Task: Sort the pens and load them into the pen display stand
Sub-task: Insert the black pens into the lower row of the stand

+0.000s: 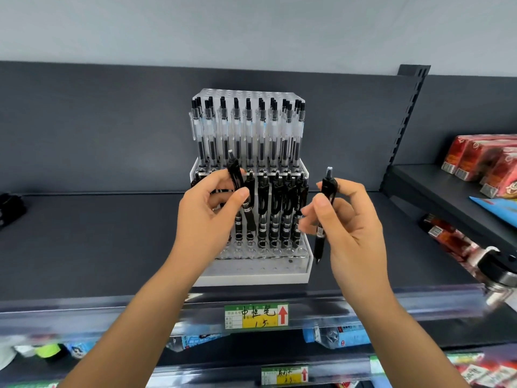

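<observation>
Dark grey shelf (pixel 84 242), with the clear acrylic pen display stand (pixel 251 275) standing mid-shelf in stepped tiers. Upper tier is filled with clear-barrel pens (pixel 249 130), upright, black caps up. Lower tier holds black pens (pixel 279 208) toward the right; the front rows of sockets (pixel 253 252) show open rings. Red packs (pixel 481 161) sit on the neighbouring shelf to the right. Left hand (pixel 207 217) is in front of the stand's left part, fingers curled round a held black pen (pixel 234 175) and possibly more; count not resolvable. Right hand (pixel 344 219) is just beside the stand's right edge, thumb and fingers pinching a single black pen (pixel 327 191). Its long axis is near vertical, click end up, tip down. Key relation: the open sockets lie down and to the left of that tip, so the right hand is the nearer one for the right-side columns. Judgement: a short leftward shift and a straight descent would seat it; a tilt risks snagging neighbours. Price label (pixel 256 317) on the shelf edge: handwritten "中性笔", "1.5", red up-arrow. Pen barrel print is too small to read.
</observation>
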Action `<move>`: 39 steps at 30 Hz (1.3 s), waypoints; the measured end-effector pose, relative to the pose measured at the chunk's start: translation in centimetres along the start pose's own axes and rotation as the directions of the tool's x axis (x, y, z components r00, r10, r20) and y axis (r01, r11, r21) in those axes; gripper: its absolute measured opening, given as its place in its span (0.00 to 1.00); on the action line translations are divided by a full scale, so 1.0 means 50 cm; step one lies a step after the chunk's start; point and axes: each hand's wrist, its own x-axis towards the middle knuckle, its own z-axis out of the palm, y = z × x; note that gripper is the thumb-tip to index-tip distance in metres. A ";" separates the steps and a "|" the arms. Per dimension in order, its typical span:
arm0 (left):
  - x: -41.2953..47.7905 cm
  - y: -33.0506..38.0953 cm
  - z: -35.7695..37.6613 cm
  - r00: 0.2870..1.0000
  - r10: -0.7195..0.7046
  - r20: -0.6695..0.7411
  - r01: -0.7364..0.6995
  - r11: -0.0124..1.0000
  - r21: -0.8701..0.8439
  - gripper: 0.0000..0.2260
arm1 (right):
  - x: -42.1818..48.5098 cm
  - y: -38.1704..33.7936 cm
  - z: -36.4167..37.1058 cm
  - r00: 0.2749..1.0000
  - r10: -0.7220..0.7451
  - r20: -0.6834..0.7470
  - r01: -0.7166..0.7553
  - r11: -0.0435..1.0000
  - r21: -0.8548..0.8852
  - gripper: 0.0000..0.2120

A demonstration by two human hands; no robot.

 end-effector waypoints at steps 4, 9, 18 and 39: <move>0.004 -0.003 -0.002 1.000 0.006 -0.005 -0.006 0.999 0.031 0.13 | -0.003 -0.001 0.001 1.000 0.001 -0.015 -0.001 1.000 -0.028 0.10; 0.006 -0.012 -0.004 0.999 -0.024 0.024 0.021 0.994 0.110 0.12 | -0.007 0.019 -0.007 0.999 0.039 -0.031 -0.040 0.999 -0.020 0.15; -0.014 -0.025 0.004 1.000 -0.025 0.003 0.023 0.982 0.190 0.09 | 0.001 0.021 -0.016 0.997 0.042 -0.061 -0.048 0.992 -0.113 0.11; -0.049 0.011 -0.031 0.990 -0.064 0.124 0.047 0.989 0.140 0.24 | -0.015 0.020 -0.012 0.963 0.270 -0.021 -0.269 0.963 0.015 0.10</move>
